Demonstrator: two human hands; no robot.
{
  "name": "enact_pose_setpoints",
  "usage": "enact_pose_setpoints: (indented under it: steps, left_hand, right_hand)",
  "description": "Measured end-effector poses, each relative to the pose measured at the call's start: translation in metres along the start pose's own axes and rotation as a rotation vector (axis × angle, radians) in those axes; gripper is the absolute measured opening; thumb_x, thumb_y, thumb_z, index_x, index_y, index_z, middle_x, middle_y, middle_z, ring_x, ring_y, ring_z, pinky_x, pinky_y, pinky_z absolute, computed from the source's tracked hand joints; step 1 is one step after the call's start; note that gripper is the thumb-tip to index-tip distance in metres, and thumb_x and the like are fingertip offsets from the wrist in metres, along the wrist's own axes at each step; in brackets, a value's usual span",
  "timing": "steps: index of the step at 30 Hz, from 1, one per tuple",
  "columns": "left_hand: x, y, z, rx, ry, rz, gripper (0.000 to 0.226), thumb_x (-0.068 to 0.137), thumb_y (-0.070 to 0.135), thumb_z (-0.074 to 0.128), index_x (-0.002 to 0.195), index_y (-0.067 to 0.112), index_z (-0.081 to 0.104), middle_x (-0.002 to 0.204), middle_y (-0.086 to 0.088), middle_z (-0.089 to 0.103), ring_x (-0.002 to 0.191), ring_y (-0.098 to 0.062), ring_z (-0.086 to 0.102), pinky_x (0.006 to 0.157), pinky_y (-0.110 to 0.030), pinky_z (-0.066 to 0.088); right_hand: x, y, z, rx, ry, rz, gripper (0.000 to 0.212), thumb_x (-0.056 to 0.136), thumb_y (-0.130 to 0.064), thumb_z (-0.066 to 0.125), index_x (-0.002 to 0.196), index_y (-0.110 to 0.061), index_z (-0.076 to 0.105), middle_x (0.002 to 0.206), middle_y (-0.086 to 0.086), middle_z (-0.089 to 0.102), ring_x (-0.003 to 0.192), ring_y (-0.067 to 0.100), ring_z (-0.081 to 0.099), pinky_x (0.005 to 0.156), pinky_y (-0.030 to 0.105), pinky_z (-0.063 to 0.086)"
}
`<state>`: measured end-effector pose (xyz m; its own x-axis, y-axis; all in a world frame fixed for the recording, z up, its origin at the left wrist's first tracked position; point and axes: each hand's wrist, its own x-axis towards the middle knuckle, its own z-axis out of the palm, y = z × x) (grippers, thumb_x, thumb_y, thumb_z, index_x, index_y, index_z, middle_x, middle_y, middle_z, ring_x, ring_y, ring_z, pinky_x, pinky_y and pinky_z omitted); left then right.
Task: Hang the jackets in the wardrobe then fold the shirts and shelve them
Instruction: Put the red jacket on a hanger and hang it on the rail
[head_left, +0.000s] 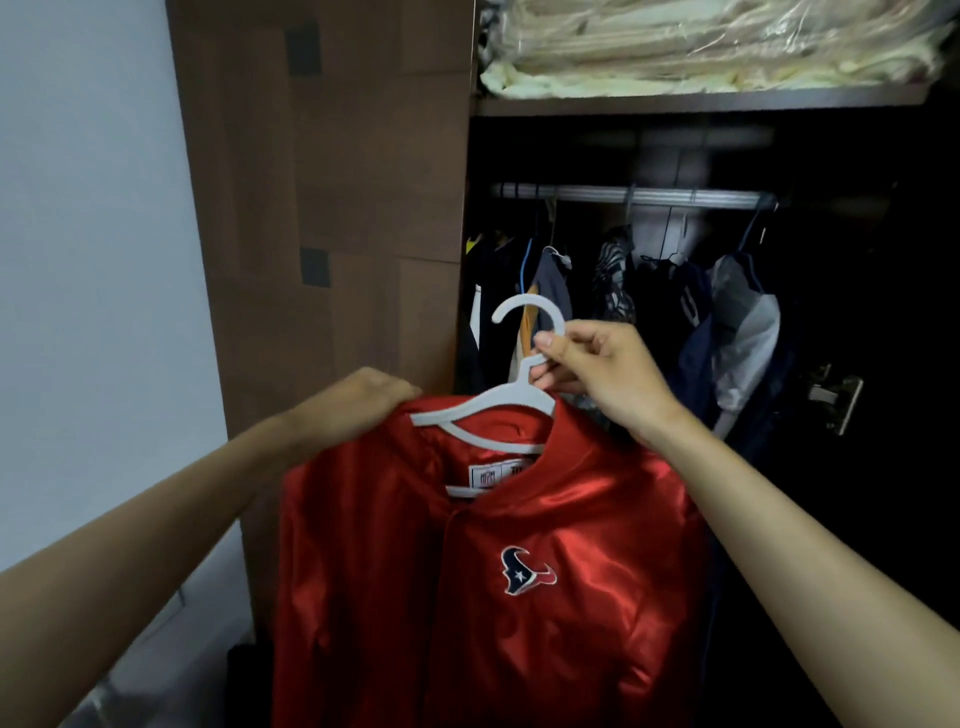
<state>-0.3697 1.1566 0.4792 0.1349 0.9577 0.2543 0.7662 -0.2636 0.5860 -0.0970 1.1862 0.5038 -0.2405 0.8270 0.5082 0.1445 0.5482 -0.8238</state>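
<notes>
While the red jacket was already sitting on the white hanger, it hadn't made it onto the rail yet, so I'd call this the tail end of the first hanging step. The right hand had its fingers pinching the hanger's neck just under the hook, thumb on top. The left hand was curled over the jacket's left shoulder, gripping the fabric where it met the hanger arm; its fingertips were tucked out of sight, so I couldn't tell exactly how they lay.

The jacket was held up in the near middle, in front of the open wardrobe, well below the rail and a bit left of it. Further in, a bunch of dark clothes already hung off that rail, mostly bunched toward the middle and right. Up top, a shelf carried some pale bedding in plastic.

Next move, I reckon: lift the whole thing up and away toward the rail, and drop the hook over it in a gap between the hangers already there. The left end of the rail looked like the freest spot. Satin's slippery, so that left hand probably wants to stay on the shoulder until the hook's seated. No shirts in sight, so the folding was all still to come.
</notes>
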Motion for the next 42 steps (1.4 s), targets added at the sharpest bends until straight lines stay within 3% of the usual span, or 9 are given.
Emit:
enact_pose_setpoints:
  steps: [3, 8, 10, 14, 19, 29, 35, 39, 42]
  left_hand:
    - [0.003, 0.011, 0.01, -0.189, -0.061, 0.018, 0.029, 0.098, 0.028, 0.063, 0.092, 0.002, 0.074, 0.087, -0.013, 0.076, 0.077, -0.013, 0.067, 0.079, -0.031, 0.053]
    - [0.009, 0.034, 0.015, 0.374, 0.307, 0.306, 0.015, 0.093, 0.033, 0.066, 0.083, 0.022, 0.065, 0.074, 0.01, 0.054, 0.072, -0.014, 0.055, 0.071, -0.033, 0.048]
    - [0.01, 0.042, 0.022, 0.265, 0.351, 0.375, 0.015, 0.094, 0.031, 0.065, 0.081, 0.022, 0.064, 0.069, 0.009, 0.058, 0.066, -0.009, 0.058, 0.067, -0.031, 0.05]
    - [0.017, 0.035, 0.027, 0.028, 0.211, 0.299, 0.008, 0.092, 0.034, 0.065, 0.095, 0.03, 0.072, 0.081, 0.01, 0.067, 0.072, 0.0, 0.062, 0.073, -0.015, 0.047]
    - [0.023, 0.031, 0.028, 0.077, 0.024, 0.29, 0.044, 0.09, 0.058, 0.062, 0.126, 0.033, 0.064, 0.118, 0.015, 0.065, 0.111, -0.003, 0.061, 0.105, -0.035, 0.048]
    - [0.019, 0.051, 0.035, -0.393, -0.018, 0.372, 0.018, 0.093, 0.019, 0.07, 0.11, 0.013, 0.073, 0.104, -0.001, 0.078, 0.1, -0.015, 0.074, 0.095, -0.035, 0.057]
    - [0.015, 0.041, 0.028, -0.221, -0.097, 0.352, 0.023, 0.089, 0.03, 0.075, 0.109, 0.018, 0.076, 0.104, 0.008, 0.078, 0.099, -0.007, 0.073, 0.097, -0.032, 0.056]
    - [0.014, 0.04, 0.023, -0.335, -0.083, 0.356, 0.025, 0.088, 0.028, 0.073, 0.106, 0.011, 0.076, 0.102, 0.002, 0.079, 0.098, -0.014, 0.075, 0.097, -0.039, 0.057]
    - [0.018, 0.04, 0.017, -0.235, -0.05, 0.379, 0.031, 0.086, 0.045, 0.073, 0.104, 0.02, 0.076, 0.101, 0.006, 0.079, 0.098, -0.013, 0.074, 0.098, -0.048, 0.055]
  right_hand:
    - [0.0, 0.001, 0.002, -0.029, -0.002, -0.015, 0.023, 0.1, -0.017, 0.063, 0.088, 0.001, 0.07, 0.076, 0.016, 0.074, 0.059, 0.014, 0.068, 0.067, 0.029, 0.055]
    - [-0.005, 0.001, -0.001, -0.129, 0.0, -0.041, 0.023, 0.1, -0.015, 0.062, 0.089, 0.004, 0.07, 0.084, 0.023, 0.075, 0.062, 0.017, 0.068, 0.058, 0.016, 0.05]
    - [-0.007, -0.002, -0.003, -0.128, 0.004, -0.05, 0.02, 0.1, -0.015, 0.063, 0.087, -0.002, 0.07, 0.084, 0.025, 0.075, 0.06, 0.018, 0.068, 0.056, 0.015, 0.049]
    - [-0.011, -0.008, -0.017, -0.044, 0.093, -0.066, 0.029, 0.101, -0.013, 0.061, 0.092, 0.014, 0.067, 0.073, 0.014, 0.072, 0.058, 0.013, 0.066, 0.062, 0.022, 0.055]
    - [-0.014, -0.016, -0.027, 0.01, 0.088, -0.059, 0.029, 0.101, -0.012, 0.061, 0.098, 0.016, 0.067, 0.068, 0.005, 0.071, 0.058, 0.009, 0.067, 0.061, 0.018, 0.057]
    - [-0.004, -0.027, -0.024, -0.043, 0.106, -0.067, 0.026, 0.101, -0.018, 0.061, 0.089, 0.004, 0.069, 0.069, 0.007, 0.068, 0.056, 0.009, 0.065, 0.059, 0.016, 0.055]
    - [-0.003, -0.028, -0.031, -0.022, 0.153, -0.078, 0.026, 0.101, -0.023, 0.062, 0.078, -0.011, 0.07, 0.064, -0.001, 0.069, 0.058, 0.01, 0.066, 0.062, 0.018, 0.056]
    - [-0.007, -0.023, -0.041, -0.134, 0.019, 0.004, 0.024, 0.093, -0.041, 0.07, 0.103, -0.019, 0.068, 0.097, -0.002, 0.076, 0.089, 0.01, 0.072, 0.086, 0.026, 0.054]
    - [-0.022, -0.016, -0.057, -0.376, -0.295, 0.231, 0.07, 0.067, -0.048, 0.09, 0.127, -0.026, 0.061, 0.123, -0.003, 0.072, 0.114, 0.012, 0.069, 0.104, 0.032, 0.052]
